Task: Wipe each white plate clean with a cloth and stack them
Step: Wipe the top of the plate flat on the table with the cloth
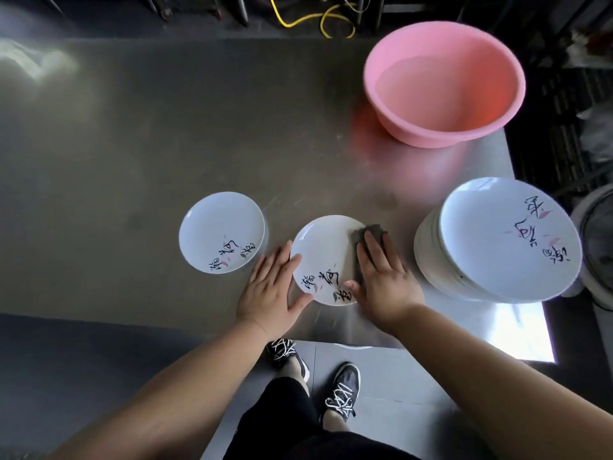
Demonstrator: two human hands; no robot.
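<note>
Looked down from head height onto a dull grey metal table (166, 127). Right hand (381, 277) lay flat with straight fingers, pressing a small dark grey cloth (360, 240) onto the right side of a round white plate with black brush lettering (320, 250); cloth partly hidden beneath the fingers, its far corners showing beyond the fingertips. Thumb stretched out sideways across the plate's near rim, beside the lettering. Left hand (270, 287) spread flat and relaxed, fingers straight, palm on the table, fingertips and thumb touching the plate's left rim; nothing pinched or held. Plate sat on the table between the two hands, close to the table's near edge.

Just left of the left hand's fingertips, a second round white plate with the same black lettering (221, 232), lying flat and alone, apart from the middle plate. Right of the right hand, near but not touching, a tall stack of larger white lettered plates (497, 240), leaning slightly. Farther away, beyond the right hand and well apart, a round pink plastic basin (444, 84) holding water. Below the table edge, nearer than both wrists, two black sneakers with white laces (343, 390) on a grey floor.
</note>
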